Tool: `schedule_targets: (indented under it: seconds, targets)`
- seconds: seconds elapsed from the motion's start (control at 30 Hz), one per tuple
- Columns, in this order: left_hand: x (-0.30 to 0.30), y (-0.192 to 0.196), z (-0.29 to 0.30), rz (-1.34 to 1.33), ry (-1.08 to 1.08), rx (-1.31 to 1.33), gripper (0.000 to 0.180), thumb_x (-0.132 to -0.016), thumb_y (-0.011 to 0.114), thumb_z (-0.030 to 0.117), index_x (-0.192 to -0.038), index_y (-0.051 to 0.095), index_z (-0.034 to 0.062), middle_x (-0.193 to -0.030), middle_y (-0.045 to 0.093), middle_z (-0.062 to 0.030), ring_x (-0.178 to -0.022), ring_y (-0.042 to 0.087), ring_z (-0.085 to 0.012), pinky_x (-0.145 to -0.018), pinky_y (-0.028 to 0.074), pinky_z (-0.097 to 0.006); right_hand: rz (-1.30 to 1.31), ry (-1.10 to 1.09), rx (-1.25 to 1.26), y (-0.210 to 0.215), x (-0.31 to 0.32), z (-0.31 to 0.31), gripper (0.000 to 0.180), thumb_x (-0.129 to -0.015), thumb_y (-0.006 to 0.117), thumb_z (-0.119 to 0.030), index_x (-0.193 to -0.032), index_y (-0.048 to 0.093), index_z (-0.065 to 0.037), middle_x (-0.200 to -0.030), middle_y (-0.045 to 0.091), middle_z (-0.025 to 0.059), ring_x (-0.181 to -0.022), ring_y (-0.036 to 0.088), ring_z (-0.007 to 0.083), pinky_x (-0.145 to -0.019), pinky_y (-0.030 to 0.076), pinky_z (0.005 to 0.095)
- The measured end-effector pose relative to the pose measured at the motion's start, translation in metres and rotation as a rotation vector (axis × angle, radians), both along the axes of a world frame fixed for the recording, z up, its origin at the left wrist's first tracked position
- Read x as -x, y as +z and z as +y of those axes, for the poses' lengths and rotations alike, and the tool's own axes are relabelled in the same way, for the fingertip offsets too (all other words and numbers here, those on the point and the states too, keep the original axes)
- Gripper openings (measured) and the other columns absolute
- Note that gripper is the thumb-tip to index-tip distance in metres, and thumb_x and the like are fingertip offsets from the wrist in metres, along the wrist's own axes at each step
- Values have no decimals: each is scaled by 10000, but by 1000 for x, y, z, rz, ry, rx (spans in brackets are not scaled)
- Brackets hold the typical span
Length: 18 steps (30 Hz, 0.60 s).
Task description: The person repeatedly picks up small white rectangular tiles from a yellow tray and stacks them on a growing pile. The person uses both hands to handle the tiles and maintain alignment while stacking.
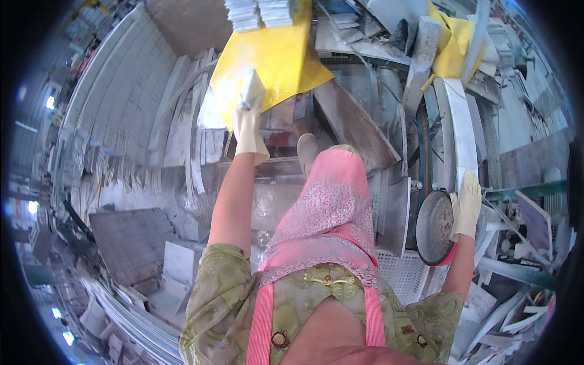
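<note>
White tile piece [250, 85] sits pinched in the gloved left hand [248, 125], fingers curled tight around its lower edge, above the yellow sheet [274, 58]. Gloved right hand [467, 207] rests on the round disc's [433, 228] rim, fingers together.

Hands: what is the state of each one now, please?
Left hand: closed, holding a white slab.
Right hand: resting on the round pan rim, grip unclear.
</note>
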<state>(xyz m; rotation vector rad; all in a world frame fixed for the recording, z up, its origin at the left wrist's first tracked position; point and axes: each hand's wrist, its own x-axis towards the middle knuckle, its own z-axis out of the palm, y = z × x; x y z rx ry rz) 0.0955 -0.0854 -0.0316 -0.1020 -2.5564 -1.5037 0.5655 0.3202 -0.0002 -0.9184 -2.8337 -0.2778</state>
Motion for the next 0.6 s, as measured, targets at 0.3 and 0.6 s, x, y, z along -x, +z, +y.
schedule_targets:
  seconds: [0.3, 0.6]
  targets:
    - [-8, 5, 2, 40, 75, 79, 526, -832, 704, 437, -1110, 697, -10, -1020, 709, -243, -990, 678, -381, -851, 505, -428, -122, -50, -159, -13, 27, 17, 708, -859, 596, -31, -1496, 292, 30, -1518, 392, 207, -1429, 360, 311, -1155, 320, 415]
    - [-7, 7, 2, -85, 129, 19, 527, -821, 710, 449, -1063, 708, -19, -985, 707, -246, -973, 668, -396, -863, 502, -427, -267, -216, 40, 9, 22, 39, 538, -936, 518, -137, -1434, 366, -1, -1382, 465, 229, -1265, 468, 351, -1011, 418, 451]
